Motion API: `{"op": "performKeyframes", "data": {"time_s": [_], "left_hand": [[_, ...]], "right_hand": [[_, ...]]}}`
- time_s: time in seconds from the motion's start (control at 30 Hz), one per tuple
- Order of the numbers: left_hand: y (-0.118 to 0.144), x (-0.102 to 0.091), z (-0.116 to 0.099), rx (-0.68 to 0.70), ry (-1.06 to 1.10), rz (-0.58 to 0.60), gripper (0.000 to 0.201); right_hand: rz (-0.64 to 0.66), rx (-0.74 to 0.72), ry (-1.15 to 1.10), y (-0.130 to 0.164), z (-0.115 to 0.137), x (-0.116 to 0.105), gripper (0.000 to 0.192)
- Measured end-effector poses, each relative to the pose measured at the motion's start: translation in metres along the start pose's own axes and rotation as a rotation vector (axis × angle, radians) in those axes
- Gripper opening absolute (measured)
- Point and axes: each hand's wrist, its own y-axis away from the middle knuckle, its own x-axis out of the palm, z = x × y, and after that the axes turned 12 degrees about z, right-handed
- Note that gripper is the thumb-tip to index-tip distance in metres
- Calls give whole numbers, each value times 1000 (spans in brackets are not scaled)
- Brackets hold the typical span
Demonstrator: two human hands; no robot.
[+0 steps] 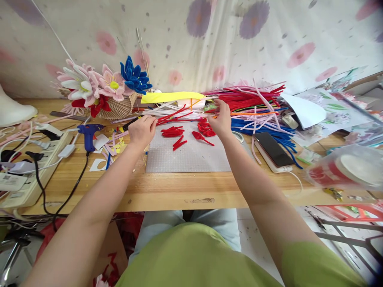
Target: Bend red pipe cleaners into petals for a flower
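Observation:
My left hand (pixel 143 128) is closed at the left edge of the grey cutting mat (pixel 191 159), its fingers around the ends of several red pipe cleaners (pixel 173 116) that fan out to the right. Over the mat's back right corner hovers my right hand (pixel 222 118), thumb and fingers apart, with nothing visible between them. Just behind it lies a thick bundle of long red pipe cleaners (pixel 248 99). On the mat are a pile of short red pieces (pixel 172 132), two joined red pieces (pixel 179 142), a red petal shape (pixel 202 138) and looped red shapes (pixel 206 128) partly beside my right hand.
Pipe-cleaner flowers (pixel 110 81) stand at the back left. A blue glue gun (pixel 89 134) and a power strip (pixel 44 167) with cables lie left. To the right are blue pipe cleaners (pixel 269 131), a phone (pixel 273 149) and a bagged cup (pixel 344 169). Yellow sheet (pixel 170 97) lies behind.

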Motion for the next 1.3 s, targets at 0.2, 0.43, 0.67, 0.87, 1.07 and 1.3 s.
{"op": "performKeyframes", "data": {"time_s": [0.2,0.43,0.67,0.87,1.07,1.3], "left_hand": [[7,1,-22,135,87,5,40],[5,7,-25,27,331,1,32],[8,47,-68,-490,1307,298,28],[32,64,-81,-624,1653,477,11],[37,61,-78,-601,1563,630,14],[38,57,-74,-522,1542,815,15]], "right_hand": [[103,-219,232,9,22,9,37],[142,16,-370,-12,41,3,43],[578,227,-1020,13,67,42,48],[541,368,-1083,42,64,78,47],[588,356,-1281,61,66,82,34],[500,319,-1269,68,51,83,30]]}}
